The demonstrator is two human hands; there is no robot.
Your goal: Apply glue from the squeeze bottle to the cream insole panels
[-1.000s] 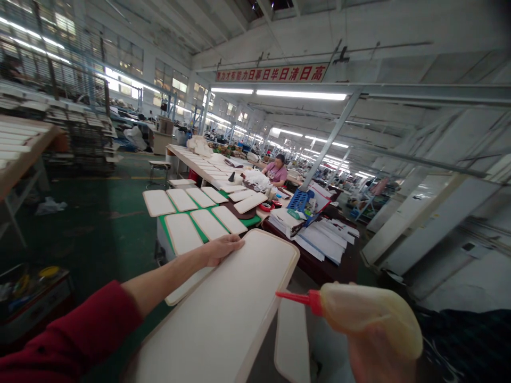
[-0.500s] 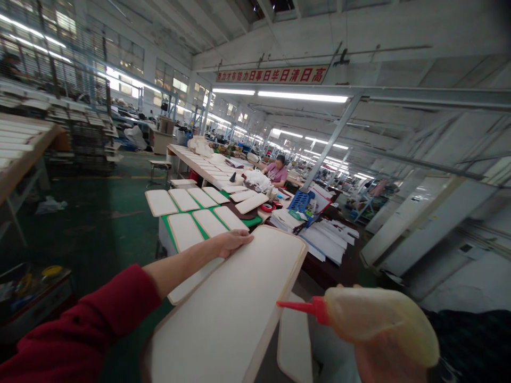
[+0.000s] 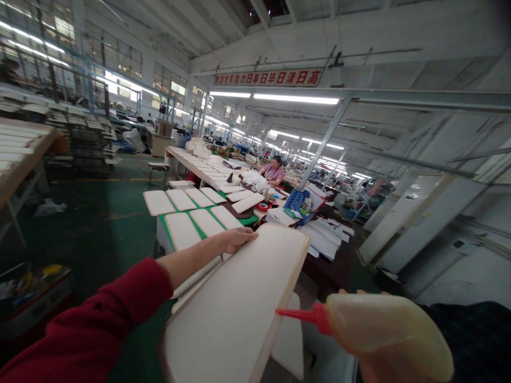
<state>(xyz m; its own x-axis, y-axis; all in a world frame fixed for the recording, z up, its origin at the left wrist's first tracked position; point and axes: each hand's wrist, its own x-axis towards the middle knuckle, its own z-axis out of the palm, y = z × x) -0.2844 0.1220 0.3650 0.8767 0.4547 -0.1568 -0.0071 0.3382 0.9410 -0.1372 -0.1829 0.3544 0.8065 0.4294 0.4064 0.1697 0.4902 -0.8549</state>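
My left hand [image 3: 236, 239] grips the far left edge of a large cream panel [image 3: 243, 303] with rounded corners, holding it tilted in front of me; my red sleeve [image 3: 88, 335] runs up from the lower left. My right hand [image 3: 383, 367], mostly hidden at the bottom right, holds a soft yellowish squeeze bottle [image 3: 383, 327]. Its red nozzle [image 3: 301, 315] points left and ends just at the panel's right edge.
Several more cream panels [image 3: 181, 231] lie on a green-topped table [image 3: 199, 227] ahead. Stacks of white sheets [image 3: 323, 236] and a blue basket [image 3: 297, 200] lie to the right. A person in pink [image 3: 273, 171] sits farther back. Racks [image 3: 24, 149] line the left.
The panel has risen and shifted right, its near end closer to me. The bottle has come nearer and lower right, with the nozzle tip staying by the panel's right edge.
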